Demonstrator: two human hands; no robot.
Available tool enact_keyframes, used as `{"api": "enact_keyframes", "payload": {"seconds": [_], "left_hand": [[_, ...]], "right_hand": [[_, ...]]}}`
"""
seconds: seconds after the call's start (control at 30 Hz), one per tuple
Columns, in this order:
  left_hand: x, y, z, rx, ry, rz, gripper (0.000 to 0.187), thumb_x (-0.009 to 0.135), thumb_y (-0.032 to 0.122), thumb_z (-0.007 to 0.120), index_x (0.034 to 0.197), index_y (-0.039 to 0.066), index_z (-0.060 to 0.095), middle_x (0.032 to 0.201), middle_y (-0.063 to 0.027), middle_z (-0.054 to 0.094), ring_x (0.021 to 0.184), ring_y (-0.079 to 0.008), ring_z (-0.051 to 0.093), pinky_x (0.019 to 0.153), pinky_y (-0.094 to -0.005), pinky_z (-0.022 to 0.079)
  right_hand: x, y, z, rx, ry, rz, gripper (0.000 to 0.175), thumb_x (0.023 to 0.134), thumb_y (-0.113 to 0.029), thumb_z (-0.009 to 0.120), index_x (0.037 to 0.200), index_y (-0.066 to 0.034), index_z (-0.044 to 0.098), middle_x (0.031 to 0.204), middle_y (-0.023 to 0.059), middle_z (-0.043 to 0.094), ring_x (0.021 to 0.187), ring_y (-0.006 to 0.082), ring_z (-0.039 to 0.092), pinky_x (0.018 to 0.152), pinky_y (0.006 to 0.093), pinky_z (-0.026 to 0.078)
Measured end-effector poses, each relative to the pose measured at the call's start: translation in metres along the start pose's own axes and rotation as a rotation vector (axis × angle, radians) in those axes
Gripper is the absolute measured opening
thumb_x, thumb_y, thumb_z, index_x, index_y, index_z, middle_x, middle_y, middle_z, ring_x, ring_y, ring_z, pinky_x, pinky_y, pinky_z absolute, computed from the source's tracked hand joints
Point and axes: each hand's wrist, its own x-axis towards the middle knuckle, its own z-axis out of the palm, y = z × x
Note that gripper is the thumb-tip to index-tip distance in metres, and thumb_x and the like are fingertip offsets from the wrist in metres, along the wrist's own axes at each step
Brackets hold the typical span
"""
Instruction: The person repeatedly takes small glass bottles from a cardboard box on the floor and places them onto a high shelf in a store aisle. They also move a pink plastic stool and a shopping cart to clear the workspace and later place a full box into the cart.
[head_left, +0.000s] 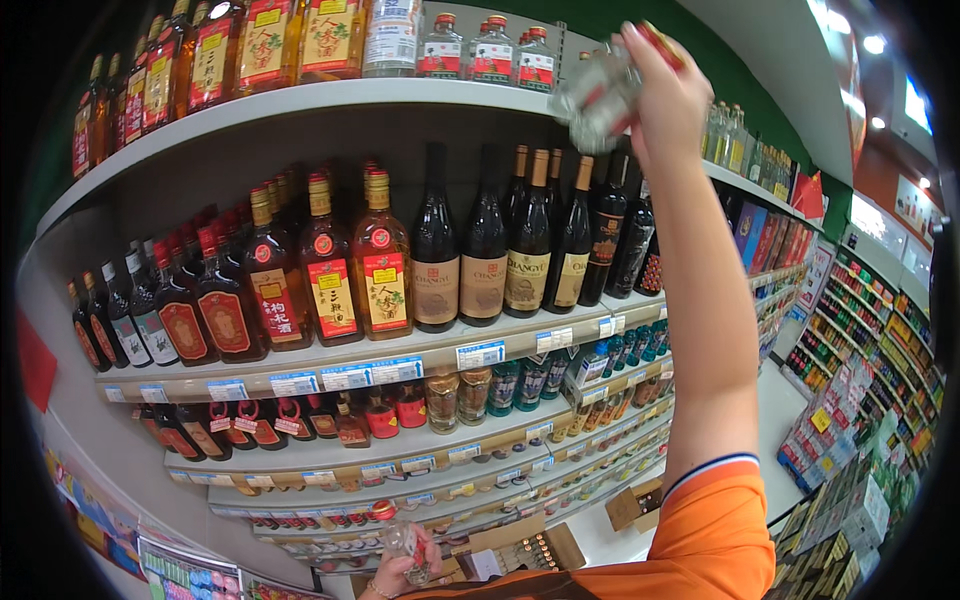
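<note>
My right hand (669, 94) is raised to the edge of the top shelf (315, 96). It grips a clear glass bottle (600, 101), blurred and tilted, with red on its label; whether a second bottle is with it I cannot tell. Left of that hand, several small clear liquor bottles (493, 56) with red caps and red-and-white labels stand on the top shelf. Low in the view, my left hand (396, 566) holds another small clear glass bottle (405, 541) with a red cap. Below and right of it lies an opened cardboard box (566, 546) with several capped bottles (525, 553) inside.
Amber liquor bottles (330, 37) line the top shelf's left side. Dark wine bottles (484, 247) and more amber bottles (384, 262) crowd the shelf below. Price tags (480, 352) run along the shelf edges. Another open carton (636, 504) rests on the floor; stacked goods (817, 427) stand across the aisle.
</note>
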Motion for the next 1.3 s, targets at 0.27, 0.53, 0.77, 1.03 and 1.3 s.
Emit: {"api": "enact_keyframes", "payload": {"seconds": [0.27, 0.53, 0.77, 1.03, 1.3], "left_hand": [[-0.080, -0.023, -0.033, -0.051, 0.216, 0.162, 0.045, 0.094, 0.042, 0.060, 0.119, 0.005, 0.060, 0.105, -0.0066, 0.058, 0.100, -0.0199, 0.054, 0.081, -0.0416, 0.051], [-0.117, 0.002, -0.009, -0.063, 0.668, 0.203, 0.043, 0.094, 0.041, 0.060, 0.119, 0.005, 0.061, 0.105, -0.0070, 0.058, 0.100, -0.0199, 0.054, 0.082, -0.0412, 0.051], [-0.118, 0.004, -0.008, -0.077, 0.730, 0.187, 0.042, 0.095, 0.040, 0.060, 0.119, 0.005, 0.061, 0.105, -0.0074, 0.059, 0.101, -0.0199, 0.055, 0.083, -0.0409, 0.050], [-0.105, 0.012, -0.012, -0.059, 0.700, 0.165, 0.041, 0.095, 0.039, 0.060, 0.119, 0.005, 0.061, 0.105, -0.0078, 0.059, 0.101, -0.0199, 0.055, 0.085, -0.0405, 0.050], [-0.101, 0.013, -0.011, -0.059, 0.723, 0.157, 0.040, 0.095, 0.038, 0.061, 0.118, 0.005, 0.061, 0.105, -0.0082, 0.060, 0.102, -0.0200, 0.055, 0.086, -0.0401, 0.049]], "right_hand": [[0.094, 0.115, 0.056, -1.089, 0.062, 0.189, 0.050, 0.073, -0.046, 0.075, 0.102, -0.0054, 0.075, 0.104, 0.0199, 0.072, 0.101, 0.0357, 0.069, 0.091, 0.0424, 0.053], [0.093, 0.127, 0.071, -1.095, -0.009, 0.519, 0.044, 0.077, -0.031, 0.065, 0.112, -0.0052, 0.071, 0.120, 0.0195, 0.068, 0.114, 0.0354, 0.064, 0.097, 0.0413, 0.051], [0.089, 0.132, 0.074, -1.161, -0.070, 0.467, 0.059, 0.078, -0.046, 0.070, 0.115, 0.0001, 0.069, 0.117, 0.0207, 0.069, 0.113, 0.0353, 0.065, 0.098, 0.0406, 0.051], [0.070, 0.103, 0.007, -0.535, -0.588, 0.783, 0.111, 0.077, -0.012, 0.082, 0.159, -0.0102, 0.008, 0.142, 0.0203, 0.042, 0.099, 0.0203, 0.050, 0.069, 0.0313, 0.042], [0.073, 0.115, 0.007, -0.612, -0.613, 0.841, 0.107, 0.079, -0.015, 0.079, 0.160, -0.0160, 0.009, 0.144, 0.0217, 0.043, 0.087, 0.0178, 0.049, 0.063, 0.0318, 0.039]]}}
